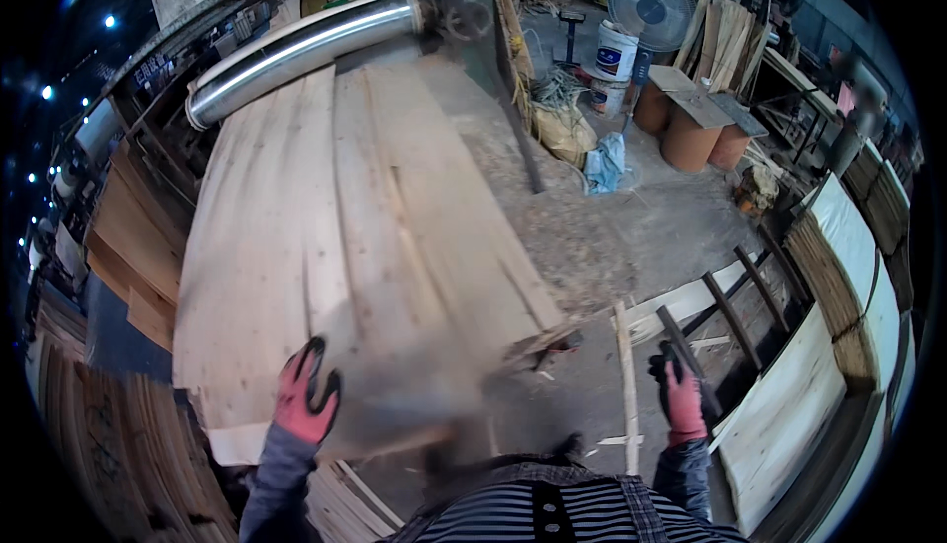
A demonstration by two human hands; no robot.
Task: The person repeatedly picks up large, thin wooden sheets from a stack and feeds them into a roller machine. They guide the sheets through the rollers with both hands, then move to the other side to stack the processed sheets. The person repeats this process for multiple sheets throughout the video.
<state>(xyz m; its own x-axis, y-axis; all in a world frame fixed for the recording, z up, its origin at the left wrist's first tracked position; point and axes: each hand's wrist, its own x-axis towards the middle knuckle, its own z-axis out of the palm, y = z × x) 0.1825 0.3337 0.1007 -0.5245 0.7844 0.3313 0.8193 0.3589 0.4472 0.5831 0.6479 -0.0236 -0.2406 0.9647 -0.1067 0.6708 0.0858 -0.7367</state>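
My left hand (308, 397), in a pink and black work glove, is over the near edge of a pale wood veneer sheet (266, 237). Its fingers are spread, with nothing gripped; whether they touch the sheet is hard to tell. Several long veneer strips lie side by side there, running back to a shiny metal roller (306, 58). Between my hands the near part of the wood is smeared by motion. Out to the right, my right hand (681, 397), gloved alike, is held with fingers apart and nothing in it, above the floor near a dark metal frame (732, 321).
Stacked veneer bundles (838, 277) line the right side, with a pale sheet (784, 415) leaning nearby. More stacked sheets (118, 434) stand at left. Farther back are a fan (649, 5), a white bucket (616, 53), brown drums (689, 139) and a blue bag (604, 163).
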